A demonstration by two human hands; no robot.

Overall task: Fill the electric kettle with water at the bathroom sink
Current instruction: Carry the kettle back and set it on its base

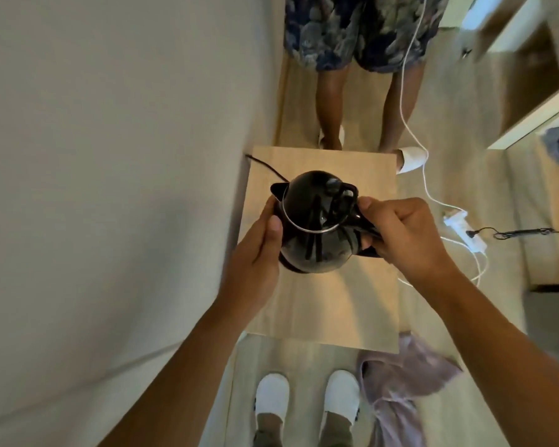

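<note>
Kettle sits over our small wood table, our right hand wrapped round its handle, our left hand flat on its side. We could trip on the white cable or the cloth (both on the floor) and drop it. Someone stands close ahead, and no sink shows yet.
</note>
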